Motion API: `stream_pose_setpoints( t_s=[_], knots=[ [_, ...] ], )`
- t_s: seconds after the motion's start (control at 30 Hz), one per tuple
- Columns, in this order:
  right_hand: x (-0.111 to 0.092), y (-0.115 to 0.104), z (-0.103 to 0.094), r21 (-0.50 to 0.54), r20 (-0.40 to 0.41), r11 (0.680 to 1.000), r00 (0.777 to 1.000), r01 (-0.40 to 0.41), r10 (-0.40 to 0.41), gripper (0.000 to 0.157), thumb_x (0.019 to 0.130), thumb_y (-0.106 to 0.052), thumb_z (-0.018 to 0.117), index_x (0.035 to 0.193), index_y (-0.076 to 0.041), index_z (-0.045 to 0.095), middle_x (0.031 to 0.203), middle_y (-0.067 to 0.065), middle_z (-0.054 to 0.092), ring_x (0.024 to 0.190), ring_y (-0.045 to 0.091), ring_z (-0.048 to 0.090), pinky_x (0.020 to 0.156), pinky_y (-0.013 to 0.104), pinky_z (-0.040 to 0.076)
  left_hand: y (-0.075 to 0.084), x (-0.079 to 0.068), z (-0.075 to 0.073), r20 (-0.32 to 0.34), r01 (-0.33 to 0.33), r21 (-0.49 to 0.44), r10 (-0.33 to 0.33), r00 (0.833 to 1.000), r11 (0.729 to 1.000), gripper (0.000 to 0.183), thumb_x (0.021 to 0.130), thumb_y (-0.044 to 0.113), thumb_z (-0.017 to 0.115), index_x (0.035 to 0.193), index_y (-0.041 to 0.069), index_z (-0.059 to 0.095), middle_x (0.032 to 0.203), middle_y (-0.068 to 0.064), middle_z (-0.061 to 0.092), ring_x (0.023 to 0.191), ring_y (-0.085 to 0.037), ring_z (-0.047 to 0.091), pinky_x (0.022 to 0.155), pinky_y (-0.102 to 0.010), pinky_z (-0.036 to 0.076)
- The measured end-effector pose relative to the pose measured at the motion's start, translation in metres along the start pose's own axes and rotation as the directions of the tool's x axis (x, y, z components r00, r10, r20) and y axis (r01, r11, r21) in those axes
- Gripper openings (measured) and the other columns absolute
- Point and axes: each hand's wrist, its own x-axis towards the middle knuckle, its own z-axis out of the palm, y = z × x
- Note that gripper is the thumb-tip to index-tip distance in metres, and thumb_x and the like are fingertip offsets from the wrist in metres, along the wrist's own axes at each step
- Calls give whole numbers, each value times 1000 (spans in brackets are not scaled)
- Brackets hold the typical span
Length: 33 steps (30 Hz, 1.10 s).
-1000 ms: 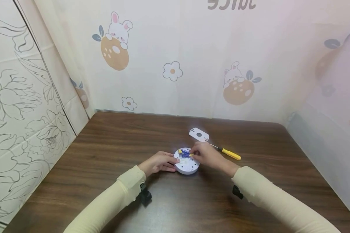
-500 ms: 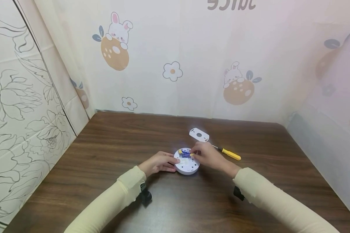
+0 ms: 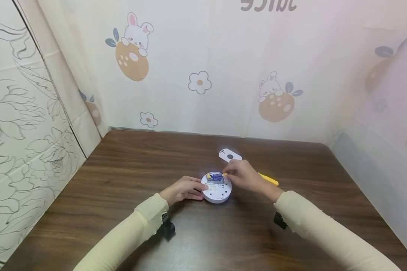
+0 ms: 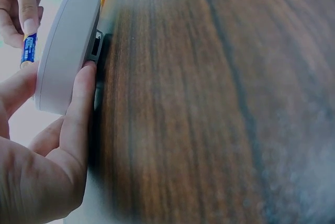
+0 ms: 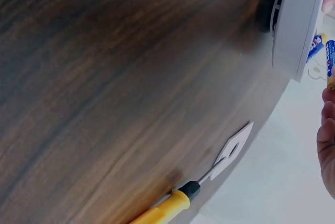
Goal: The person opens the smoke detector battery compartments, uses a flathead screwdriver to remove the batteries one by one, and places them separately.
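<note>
My left hand (image 3: 184, 189) grips a round white device (image 3: 216, 194) by its left side, with the thumb on its upper face and fingers around the edge, as the left wrist view shows. An open compartment in that face holds blue and yellow batteries; one battery (image 5: 315, 47) shows there in the right wrist view. Over the compartment, my right hand (image 3: 245, 176) pinches a battery (image 4: 29, 49) by one end between thumb and fingertips. This battery is tilted above the face, and its lower end is near my left thumb in the left wrist view.
Behind the device lies a white oblong plate (image 3: 228, 154) with a dark round spot. A screwdriver (image 5: 163, 209) with a yellow handle lies right of it, partly hidden by my right hand in the head view. A printed curtain (image 3: 176, 49) hangs behind the wooden table (image 3: 149, 158).
My right hand has risen slightly and moved away from the compartment, bringing one end of the battery up. The left hand and the device stay in place.
</note>
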Motion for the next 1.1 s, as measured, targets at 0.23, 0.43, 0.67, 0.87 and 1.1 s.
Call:
stream_pose_setpoints(
  t_s=[0.23,0.43,0.67,0.87,1.1],
  knots=[
    [8,5,-2,20,-49,997,995,-81,82,9,82,-3,73,91,-7,74,80,-5,64,68,12,54,57,25,50,0,-1,-2,8,-7,3,7,1000,1000,53,85,3,70,131,-11,47,93,-14,64,73,-20,64,73,-35,59],
    [17,12,-3,24,-106,994,989,-103,105,6,81,-2,74,85,-6,74,77,-4,62,70,13,54,58,28,49,0,0,-2,10,-4,1,4,1000,1000,53,85,3,70,131,-11,46,92,-14,64,73,-20,65,73,-35,59],
    [25,23,2,53,-149,987,976,-152,158,6,82,-3,73,87,-6,74,77,-2,62,71,15,55,60,29,49,0,-1,-2,13,-3,-5,3,1000,1000,52,85,3,70,130,-11,48,89,-13,64,72,-20,64,74,-35,59],
    [32,32,8,81,-152,977,966,-200,210,8,84,-6,73,91,-6,74,79,-2,62,73,17,54,62,30,49,-1,0,-2,21,-11,2,11,1000,1000,54,85,3,70,131,-12,46,89,-13,65,72,-20,65,74,-35,59],
    [44,43,15,103,-152,972,962,-213,227,6,85,-9,73,91,-7,73,84,1,65,78,18,57,68,31,51,-1,1,-3,7,5,7,-5,1000,1000,57,84,5,72,132,-11,45,93,-15,65,75,-21,65,75,-35,59]
  ],
)
